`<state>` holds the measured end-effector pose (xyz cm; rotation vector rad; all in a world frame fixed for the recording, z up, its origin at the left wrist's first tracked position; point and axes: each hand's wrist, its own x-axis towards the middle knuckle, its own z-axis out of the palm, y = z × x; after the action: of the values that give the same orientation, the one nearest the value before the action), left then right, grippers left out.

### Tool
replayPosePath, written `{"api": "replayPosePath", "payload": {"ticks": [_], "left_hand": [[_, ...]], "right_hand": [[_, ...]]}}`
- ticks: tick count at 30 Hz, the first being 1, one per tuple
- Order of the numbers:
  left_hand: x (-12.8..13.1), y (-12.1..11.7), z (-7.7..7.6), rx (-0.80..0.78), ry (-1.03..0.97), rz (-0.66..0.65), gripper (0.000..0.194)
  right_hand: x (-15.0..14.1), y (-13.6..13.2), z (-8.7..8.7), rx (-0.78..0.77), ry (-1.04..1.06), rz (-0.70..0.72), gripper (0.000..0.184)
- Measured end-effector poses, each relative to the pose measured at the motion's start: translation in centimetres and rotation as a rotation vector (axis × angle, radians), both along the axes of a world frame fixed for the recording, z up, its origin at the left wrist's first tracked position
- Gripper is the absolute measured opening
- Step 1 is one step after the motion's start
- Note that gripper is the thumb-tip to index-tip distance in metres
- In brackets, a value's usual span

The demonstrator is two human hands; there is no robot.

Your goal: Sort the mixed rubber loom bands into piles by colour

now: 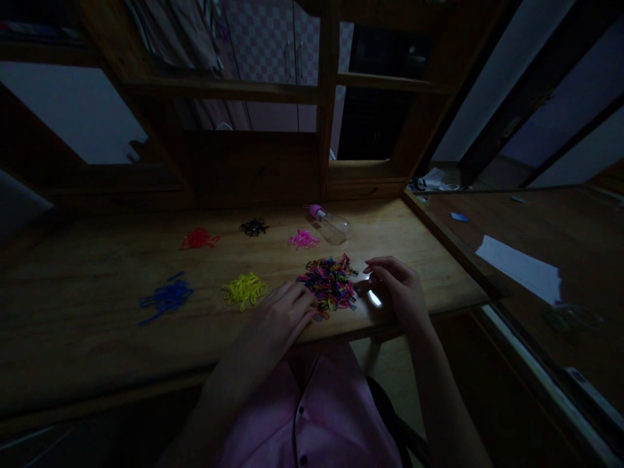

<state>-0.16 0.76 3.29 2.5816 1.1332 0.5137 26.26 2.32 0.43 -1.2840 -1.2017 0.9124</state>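
Observation:
On the wooden table (107, 351) lies a mixed heap of small coloured bands (331, 283) that look like rubber bands. My left hand (285, 315) rests at the heap's left edge, fingers bent loosely and slightly apart; I make out nothing held. Just right of the heap, my right hand (402, 289) hovers low over the tabletop with curved fingers, no item visible in it. Farther left are single-colour piles: yellow bands (244, 290), blue bands (168, 298), red bands (199, 238), black bands (254, 227) and pink bands (303, 239).
Behind the heap a clear bottle (334, 227) with a pink top lies on its side. A wooden shelf unit (253, 169) rises along the back. At the right, a second surface (517, 221) holds white paper (519, 266) and a small blue packet (459, 217).

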Motion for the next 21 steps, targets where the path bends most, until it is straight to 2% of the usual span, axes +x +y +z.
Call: {"api": "replayPosePath", "payload": {"ticks": [6, 12, 17, 21], "left_hand": [[-0.2, 0.3, 0.4, -0.087, 0.033, -0.002, 0.015], [1.2, 0.4, 0.1, 0.029, -0.037, 0.081, 0.012], [3.2, 0.8, -0.6, 0.081, -0.122, 0.063, 0.016], [5.2, 1.1, -0.6, 0.133, -0.103, 0.084, 0.018]], "right_hand": [[0.0, 0.0, 0.0, -0.007, -0.011, 0.003, 0.024], [0.0, -0.1, 0.1, -0.010, -0.007, 0.003, 0.021], [0.1, -0.1, 0.0, -0.010, 0.031, 0.019, 0.021], [0.1, -0.1, -0.1, -0.004, 0.033, 0.021, 0.021]]}}
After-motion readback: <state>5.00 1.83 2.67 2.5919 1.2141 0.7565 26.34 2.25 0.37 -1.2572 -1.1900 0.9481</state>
